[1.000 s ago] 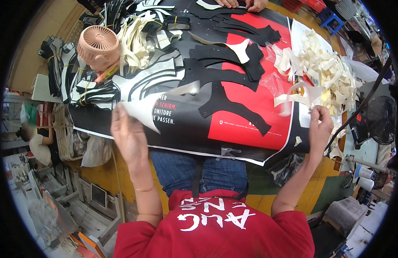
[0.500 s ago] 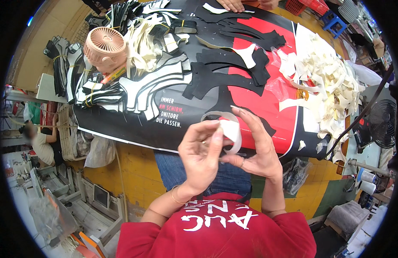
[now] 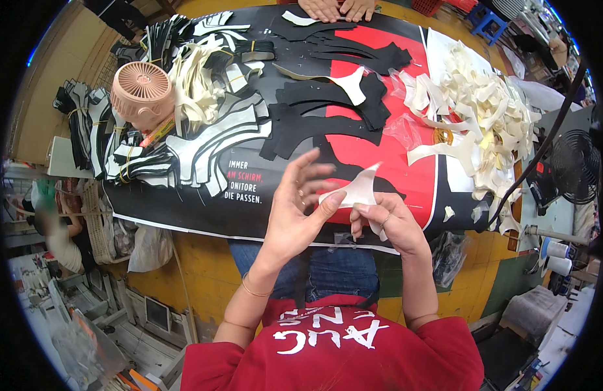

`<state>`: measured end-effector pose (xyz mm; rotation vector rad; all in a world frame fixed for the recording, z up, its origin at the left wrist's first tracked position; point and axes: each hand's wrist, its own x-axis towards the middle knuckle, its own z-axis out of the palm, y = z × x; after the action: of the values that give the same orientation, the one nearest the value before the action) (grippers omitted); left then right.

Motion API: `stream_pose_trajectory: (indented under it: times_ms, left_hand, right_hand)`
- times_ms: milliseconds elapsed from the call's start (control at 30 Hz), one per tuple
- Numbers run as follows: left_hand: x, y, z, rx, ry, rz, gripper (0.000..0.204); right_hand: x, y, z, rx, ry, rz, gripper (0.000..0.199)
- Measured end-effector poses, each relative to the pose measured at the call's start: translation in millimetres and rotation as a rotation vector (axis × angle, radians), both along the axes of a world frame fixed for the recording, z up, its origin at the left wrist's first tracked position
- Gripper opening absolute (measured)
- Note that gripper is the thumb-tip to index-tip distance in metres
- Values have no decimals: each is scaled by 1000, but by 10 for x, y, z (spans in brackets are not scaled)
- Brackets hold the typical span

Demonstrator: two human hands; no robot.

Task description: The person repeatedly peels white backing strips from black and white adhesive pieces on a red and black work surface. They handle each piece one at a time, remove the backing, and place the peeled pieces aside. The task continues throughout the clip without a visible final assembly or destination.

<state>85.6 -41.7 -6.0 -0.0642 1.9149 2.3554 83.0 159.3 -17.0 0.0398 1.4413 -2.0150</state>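
A long work table (image 3: 184,215) covered by a black and red printed sheet (image 3: 406,163) fills the space in front of the seated person. On it, a big loose heap of cream cut pieces (image 3: 484,117) lies at the right end, bundled black-and-white pieces (image 3: 204,143) sit at the left, and flat black cut shapes (image 3: 327,117) are spread across the middle. A pink round fan (image 3: 142,94) stands at the left among the bundles. Another person's hands (image 3: 337,8) rest on the far edge. Just above the table's near edge, a small white curved piece (image 3: 357,192) is held up between both hands: the left hand (image 3: 295,215) pinches its left end with the thumb, other fingers spread apart, and the right hand (image 3: 389,225) grips its lower edge with fingers curled together.
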Motion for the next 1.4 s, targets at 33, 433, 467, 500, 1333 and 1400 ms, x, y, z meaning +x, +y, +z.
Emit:
stream_pose_trajectory:
  times_ms: [33,433,467,500,1333,1400]
  left_hand:
    - [-2,-7,-20,19,-74,-48,51]
    - [-62,113,-83,-248,91,-189,32]
    - [-106,109,-67,-319,204,-176,32]
    - [-174,95,-54,-406,280,-176,32]
    - [55,-852,-3,171,99,463,24]
    - [86,-784,0,135,122,454,24]
  right_hand:
    - [-2,3,-1,-15,-13,32,26]
    - [-16,95,84,296,70,-125,26]
    - [-22,116,68,290,97,-139,24]
    - [-28,126,51,276,123,-177,24]
    - [-418,-284,-175,1042,963,8,27]
    - [-498,-336,-141,1044,1036,13,24]
